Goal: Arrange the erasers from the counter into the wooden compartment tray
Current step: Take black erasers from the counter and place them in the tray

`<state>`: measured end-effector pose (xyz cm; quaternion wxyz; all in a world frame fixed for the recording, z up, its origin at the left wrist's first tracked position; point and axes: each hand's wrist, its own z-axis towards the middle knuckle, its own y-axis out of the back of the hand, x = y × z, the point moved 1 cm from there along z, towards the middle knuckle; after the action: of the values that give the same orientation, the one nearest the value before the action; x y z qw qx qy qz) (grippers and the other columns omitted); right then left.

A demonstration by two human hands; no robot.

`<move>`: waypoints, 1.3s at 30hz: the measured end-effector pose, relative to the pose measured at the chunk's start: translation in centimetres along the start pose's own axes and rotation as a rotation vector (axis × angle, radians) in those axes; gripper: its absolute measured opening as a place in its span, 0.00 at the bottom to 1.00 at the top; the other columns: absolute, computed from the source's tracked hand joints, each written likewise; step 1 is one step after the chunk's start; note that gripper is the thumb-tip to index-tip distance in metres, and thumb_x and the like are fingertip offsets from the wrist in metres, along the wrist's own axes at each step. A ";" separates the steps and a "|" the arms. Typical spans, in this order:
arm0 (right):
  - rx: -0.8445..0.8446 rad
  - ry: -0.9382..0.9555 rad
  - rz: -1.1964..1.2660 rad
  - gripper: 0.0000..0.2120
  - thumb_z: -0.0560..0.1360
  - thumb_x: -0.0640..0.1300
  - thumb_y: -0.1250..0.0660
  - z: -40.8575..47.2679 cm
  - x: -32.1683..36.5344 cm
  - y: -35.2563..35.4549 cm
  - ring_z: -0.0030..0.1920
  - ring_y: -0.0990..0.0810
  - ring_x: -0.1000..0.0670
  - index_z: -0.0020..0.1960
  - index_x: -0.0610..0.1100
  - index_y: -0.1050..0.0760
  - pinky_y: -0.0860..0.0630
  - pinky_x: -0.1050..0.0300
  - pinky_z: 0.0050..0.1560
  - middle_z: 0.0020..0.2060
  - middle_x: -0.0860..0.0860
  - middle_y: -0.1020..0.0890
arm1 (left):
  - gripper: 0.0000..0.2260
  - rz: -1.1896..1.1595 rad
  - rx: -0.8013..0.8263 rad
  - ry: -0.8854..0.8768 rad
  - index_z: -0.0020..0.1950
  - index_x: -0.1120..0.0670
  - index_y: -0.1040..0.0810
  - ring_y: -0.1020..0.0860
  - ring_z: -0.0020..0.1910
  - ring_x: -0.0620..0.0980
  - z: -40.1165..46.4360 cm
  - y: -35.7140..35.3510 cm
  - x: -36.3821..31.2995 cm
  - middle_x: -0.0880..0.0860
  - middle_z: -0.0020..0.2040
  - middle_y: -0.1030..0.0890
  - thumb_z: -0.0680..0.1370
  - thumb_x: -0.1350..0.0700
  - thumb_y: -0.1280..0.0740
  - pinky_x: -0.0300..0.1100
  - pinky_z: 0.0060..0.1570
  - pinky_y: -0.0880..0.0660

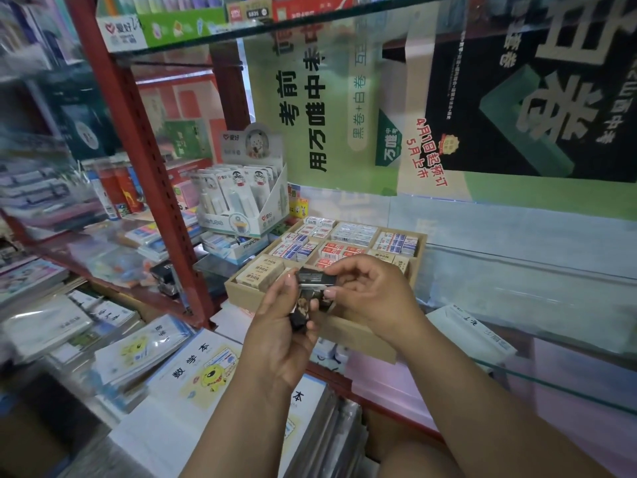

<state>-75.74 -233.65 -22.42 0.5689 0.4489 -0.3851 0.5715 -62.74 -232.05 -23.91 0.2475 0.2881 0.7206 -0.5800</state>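
The wooden compartment tray [358,334] sits on the glass counter, its cells filled with several boxed erasers: beige ones [259,272] front left, blue-and-white ones [293,250] behind, red ones [336,254] in the middle. Just above the tray's near cells, my left hand [281,334] grips a small stack of black erasers [300,313]. My right hand [370,293] pinches one black eraser [315,279] at the top of that stack. Both hands hide the tray's front middle cells.
A white display box of correction tapes [241,205] stands behind the tray to the left. A red shelf post [158,188] rises on the left. Exercise books [193,370] lie stacked below. A glass counter edge [537,381] runs to the right.
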 end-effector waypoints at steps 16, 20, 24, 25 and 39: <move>-0.078 -0.057 0.056 0.04 0.73 0.38 0.30 -0.2 0.0 1.2 0.24 0.26 0.52 0.41 0.44 0.20 0.26 0.62 0.29 0.26 0.49 0.20 | 0.06 0.184 0.010 0.011 0.43 0.52 0.20 0.24 0.27 0.46 -0.7 -0.4 -0.1 0.56 0.39 0.20 0.67 0.56 0.27 0.31 0.20 0.35; -0.092 -0.116 0.197 0.05 0.73 0.36 0.30 0.2 -0.1 1.2 0.29 0.25 0.50 0.45 0.45 0.21 0.27 0.59 0.34 0.29 0.50 0.19 | 0.05 0.207 -0.004 0.006 0.41 0.53 0.21 0.25 0.27 0.46 -0.5 -0.5 0.0 0.56 0.38 0.20 0.68 0.56 0.28 0.31 0.20 0.35; -0.118 -0.196 0.459 0.13 0.70 0.29 0.30 0.2 -0.3 -0.4 0.33 0.23 0.50 0.48 0.45 0.26 0.26 0.58 0.38 0.36 0.50 0.18 | 0.03 0.139 -0.021 0.059 0.43 0.52 0.20 0.25 0.28 0.46 -0.3 -0.7 0.3 0.55 0.39 0.19 0.72 0.56 0.28 0.31 0.19 0.35; -0.153 -0.187 0.427 0.13 0.71 0.30 0.30 0.7 -0.2 -0.4 0.34 0.23 0.51 0.47 0.45 0.25 0.26 0.59 0.37 0.37 0.50 0.17 | 0.02 0.120 -0.039 0.068 0.45 0.52 0.19 0.25 0.28 0.46 -0.3 -0.7 0.2 0.55 0.41 0.19 0.73 0.57 0.29 0.31 0.19 0.34; 0.347 -0.030 -0.791 0.07 0.69 0.38 0.26 8.8 -2.2 -3.0 0.36 0.26 0.56 0.46 0.43 0.20 0.33 0.64 0.34 0.33 0.57 0.25 | 0.08 -0.074 -0.249 0.000 0.57 0.52 0.24 0.24 0.24 0.44 1.8 3.9 -2.3 0.54 0.43 0.20 0.79 0.56 0.33 0.31 0.19 0.34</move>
<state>-72.22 -242.49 -22.06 0.6545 0.6592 -0.0899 0.3591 -58.29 -233.48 -25.37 0.2596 0.2284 0.7973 -0.4947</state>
